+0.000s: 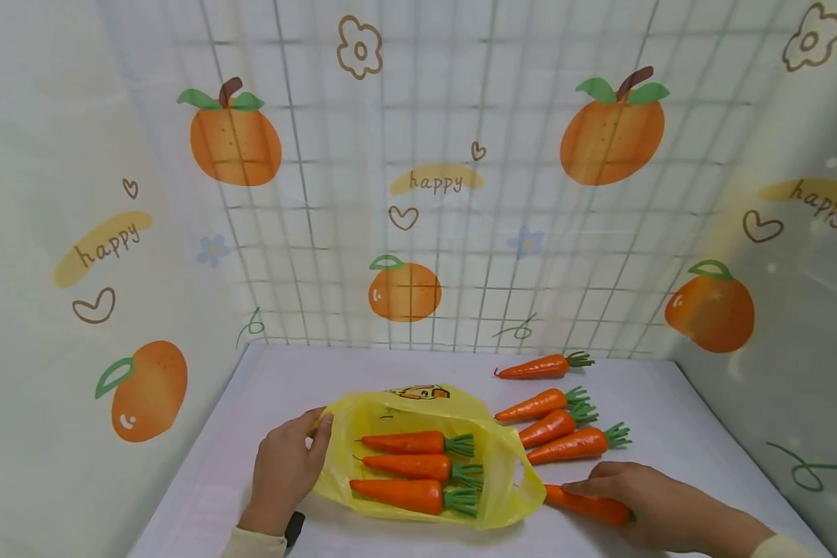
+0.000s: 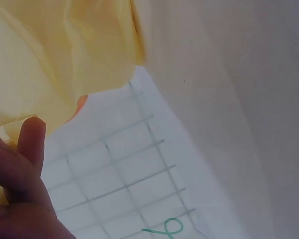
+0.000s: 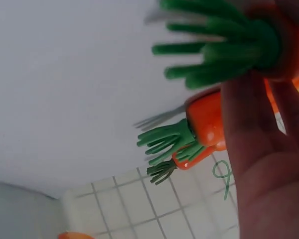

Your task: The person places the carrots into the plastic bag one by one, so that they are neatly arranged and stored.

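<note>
A yellow plastic bag (image 1: 384,504) lies with its mouth spread, and three orange carrots (image 1: 404,466) with green tops rest in it side by side. At the bag's left edge my left hand (image 1: 287,465) pinches the plastic between thumb and fingers; the left wrist view shows the yellow plastic (image 2: 89,45) above the fingers. To the right of the bag, my right hand (image 1: 645,496) grips another carrot (image 1: 586,505), its tip beside the bag's handle loop. In the right wrist view that carrot's green top (image 3: 219,45) sticks out past the fingers.
Behind my right hand, several more carrots (image 1: 575,446) lie on the white table (image 1: 209,496), the nearest ones close against the bag's right side. One carrot (image 1: 535,367) lies farther back by itself. A printed curtain (image 1: 488,256) hangs along the back and both sides.
</note>
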A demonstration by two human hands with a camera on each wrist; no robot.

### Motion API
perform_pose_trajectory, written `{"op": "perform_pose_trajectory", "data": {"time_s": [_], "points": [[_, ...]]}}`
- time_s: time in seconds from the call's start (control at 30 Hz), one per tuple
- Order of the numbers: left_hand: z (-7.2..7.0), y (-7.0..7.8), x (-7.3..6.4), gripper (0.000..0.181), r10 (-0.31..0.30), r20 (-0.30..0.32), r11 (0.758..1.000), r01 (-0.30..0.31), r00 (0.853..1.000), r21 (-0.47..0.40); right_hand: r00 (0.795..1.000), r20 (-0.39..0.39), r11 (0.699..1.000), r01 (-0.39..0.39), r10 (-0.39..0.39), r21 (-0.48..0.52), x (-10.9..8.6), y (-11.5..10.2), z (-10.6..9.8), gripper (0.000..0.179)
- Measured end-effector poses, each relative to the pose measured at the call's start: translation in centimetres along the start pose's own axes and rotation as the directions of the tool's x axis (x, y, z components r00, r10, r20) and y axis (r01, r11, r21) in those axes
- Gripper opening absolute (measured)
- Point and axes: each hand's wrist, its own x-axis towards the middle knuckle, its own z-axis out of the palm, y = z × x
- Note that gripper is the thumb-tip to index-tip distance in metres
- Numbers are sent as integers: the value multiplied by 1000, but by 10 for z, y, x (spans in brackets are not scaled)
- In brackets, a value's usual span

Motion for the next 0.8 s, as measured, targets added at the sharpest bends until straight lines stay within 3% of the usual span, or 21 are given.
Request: {"op": "perform_pose_trajectory", "data": {"time_s": [0.17, 0.4, 0.57, 0.8], "points": [[2, 0, -1, 36, 23, -18, 1000, -23, 1000, -4, 999, 25, 981, 38, -44, 190, -5, 4, 3, 62], [1, 3, 0, 32, 44, -39, 999, -44, 998, 4, 997, 45, 867, 30, -60, 497, -13, 8, 4, 66], [0, 4, -1, 33, 33, -35, 999, -32, 999, 15, 993, 21, 801, 84, -119, 593, -16, 11, 4, 70], [2, 3, -1, 33, 22, -13, 1000, -21, 1000, 19, 992, -15, 733, 103, -125, 673, -16, 14, 7, 74]]}}
